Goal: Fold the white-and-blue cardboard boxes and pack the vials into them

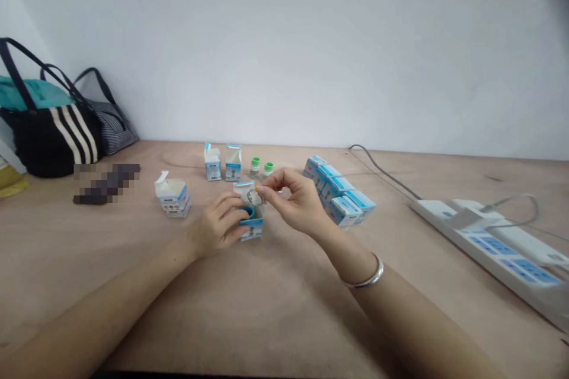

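The open box point(252, 231) in the middle was white with light blue bands, and the round rim point(251, 212) inside it was teal. The small piece point(257, 188) at the right hand point(297, 198) showed yellow. Farther off, the bottles had green caps point(269, 166). At far left, a black bag point(42, 141) carried white stripes (three of them, slanting). The table point(249, 320) was pinkish brown, the wall point(293, 47) pale grey.

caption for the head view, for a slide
Left hand holds an open blue-and-white carton; right hand pinches a small yellow item near it.
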A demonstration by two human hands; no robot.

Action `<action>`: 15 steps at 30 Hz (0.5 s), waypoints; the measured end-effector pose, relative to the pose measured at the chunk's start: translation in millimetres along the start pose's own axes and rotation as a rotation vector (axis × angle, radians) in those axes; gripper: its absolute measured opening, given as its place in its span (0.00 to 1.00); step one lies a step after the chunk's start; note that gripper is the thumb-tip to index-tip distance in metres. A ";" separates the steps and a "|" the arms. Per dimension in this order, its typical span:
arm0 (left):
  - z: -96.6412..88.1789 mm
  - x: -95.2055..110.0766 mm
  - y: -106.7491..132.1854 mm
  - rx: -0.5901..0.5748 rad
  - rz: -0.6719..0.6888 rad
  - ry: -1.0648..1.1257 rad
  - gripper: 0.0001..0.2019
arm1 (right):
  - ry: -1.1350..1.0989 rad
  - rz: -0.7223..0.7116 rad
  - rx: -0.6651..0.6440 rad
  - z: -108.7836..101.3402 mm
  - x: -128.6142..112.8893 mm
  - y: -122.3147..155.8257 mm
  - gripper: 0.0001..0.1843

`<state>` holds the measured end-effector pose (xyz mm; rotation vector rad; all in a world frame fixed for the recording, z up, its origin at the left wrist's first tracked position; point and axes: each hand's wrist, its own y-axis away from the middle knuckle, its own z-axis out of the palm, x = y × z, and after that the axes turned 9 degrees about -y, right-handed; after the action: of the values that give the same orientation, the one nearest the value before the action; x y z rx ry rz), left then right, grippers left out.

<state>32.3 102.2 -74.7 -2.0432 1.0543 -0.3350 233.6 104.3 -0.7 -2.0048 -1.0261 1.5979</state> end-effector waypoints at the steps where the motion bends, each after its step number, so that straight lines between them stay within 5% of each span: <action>1: 0.4 -0.2 0.3 0.002 0.000 0.003 0.08 | 0.025 0.009 0.001 0.8 -0.4 -0.5 0.07; 15: -0.6 1.5 0.4 -0.014 0.001 0.031 0.09 | 0.428 0.041 -0.041 17.7 15.0 1.7 0.08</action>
<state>32.7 100.6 -74.8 -2.0559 1.0789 -0.3602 218.7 111.6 -17.0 -2.2717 -0.8594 1.0975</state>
